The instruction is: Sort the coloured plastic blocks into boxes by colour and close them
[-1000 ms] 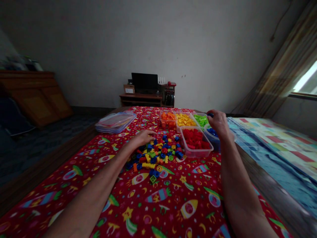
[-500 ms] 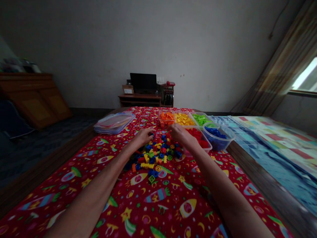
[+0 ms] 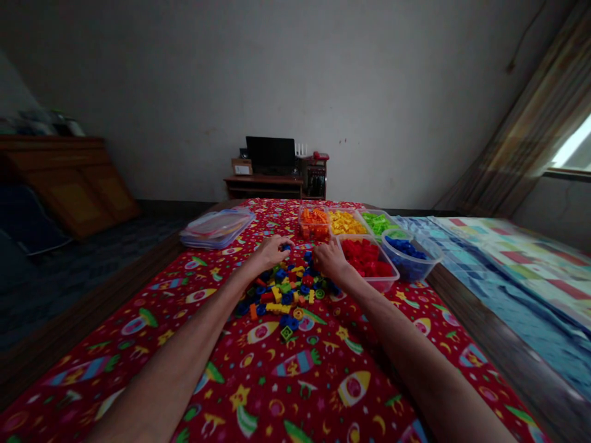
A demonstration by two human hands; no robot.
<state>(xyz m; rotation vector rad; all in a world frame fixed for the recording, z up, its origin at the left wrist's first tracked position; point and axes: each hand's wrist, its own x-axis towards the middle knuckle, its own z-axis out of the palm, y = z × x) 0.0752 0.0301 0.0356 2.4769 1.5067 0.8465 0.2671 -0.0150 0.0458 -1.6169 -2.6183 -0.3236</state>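
A heap of small plastic bricks (image 3: 289,294) in blue, yellow, red, orange and green lies on a red rocket-print cloth (image 3: 295,381). My left hand (image 3: 271,251) rests at the heap's far left edge, fingers pinched on a blue brick (image 3: 286,247). My right hand (image 3: 330,258) is at the heap's far right edge, fingers curled down into the pieces; what they hold is hidden. Just right of it is a clear tub of red bricks (image 3: 367,258) and a round bowl of blue bricks (image 3: 409,253).
Tubs of orange (image 3: 314,223), yellow (image 3: 344,221) and green bricks (image 3: 376,221) stand in a row behind. A stack of clear lids (image 3: 217,227) lies at the far left. A patchwork bed cover (image 3: 508,258) is on the right, and a desk with a monitor (image 3: 271,155) stands by the wall.
My right hand came back from above the blue bowl to the right edge of the heap. My left hand stayed at the heap's far left, shifting slightly.
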